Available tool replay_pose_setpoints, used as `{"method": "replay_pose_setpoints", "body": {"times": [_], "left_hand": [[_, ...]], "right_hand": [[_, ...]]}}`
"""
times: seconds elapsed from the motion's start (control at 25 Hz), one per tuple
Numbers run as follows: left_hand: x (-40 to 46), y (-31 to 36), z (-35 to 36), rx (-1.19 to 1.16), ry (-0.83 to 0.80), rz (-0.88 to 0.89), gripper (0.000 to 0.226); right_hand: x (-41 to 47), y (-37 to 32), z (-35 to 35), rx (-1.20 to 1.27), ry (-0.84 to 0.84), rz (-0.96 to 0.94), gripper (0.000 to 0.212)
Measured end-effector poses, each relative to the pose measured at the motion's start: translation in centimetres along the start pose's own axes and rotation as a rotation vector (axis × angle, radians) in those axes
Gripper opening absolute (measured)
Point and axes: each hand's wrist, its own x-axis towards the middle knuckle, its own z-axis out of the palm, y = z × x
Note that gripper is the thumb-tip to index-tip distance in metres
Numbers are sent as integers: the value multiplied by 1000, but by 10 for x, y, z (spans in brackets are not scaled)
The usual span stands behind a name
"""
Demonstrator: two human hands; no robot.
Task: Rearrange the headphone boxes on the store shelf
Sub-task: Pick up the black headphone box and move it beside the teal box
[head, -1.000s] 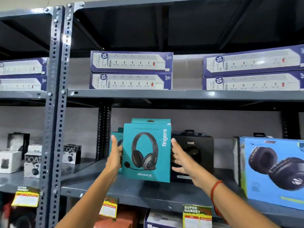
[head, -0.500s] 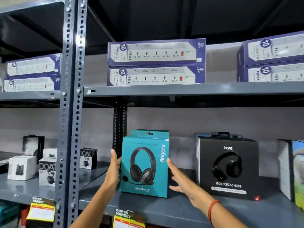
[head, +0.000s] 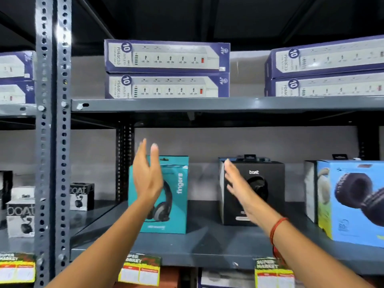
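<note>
Both hands, left (head: 146, 179) and right (head: 239, 188), spread empty before the teal headphone box (head: 176, 196).

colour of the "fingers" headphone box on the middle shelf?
Teal, with a black-and-grey headset printed on the "fingers" cardboard headphone box; head view, the only one, shows it.

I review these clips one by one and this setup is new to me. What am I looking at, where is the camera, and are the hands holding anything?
There is no machine here: a person wears a wide-angle camera on the head, so you see their own two bare arms reaching forward. The left hand and right hand are both open and hold nothing. On the grey metal shelf stand a teal headphone box, a black headphone box and, at the right edge, a blue headphone box. The shelf above carries stacked power strip boxes. Small earbud boxes sit in the bay to the left.
</note>
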Motion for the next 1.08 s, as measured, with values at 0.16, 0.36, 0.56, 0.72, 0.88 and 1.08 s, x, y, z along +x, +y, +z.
{"method": "replay_pose_setpoints", "body": {"times": [0.16,0.36,0.56,0.72,0.88,1.08], "left_hand": [[-26,49,80,-149,-200,-40,52],[-82,27,144,-194,-421,-434,67],[-111,-33,169,-170,-472,-738,84],[-116,-46,172,-204,-651,-740,92],[-113,-36,171,-193,-671,-759,89],[-88,18,160,-98,-717,-662,89]], "right_hand": [[-9,-17,-75,18,190,-78,93],[-24,26,-147,22,274,32,95],[-13,83,-173,28,154,217,97],[1,100,-173,93,128,249,90],[-1,91,-174,79,116,296,106],[-12,46,-195,18,185,271,113]]}}
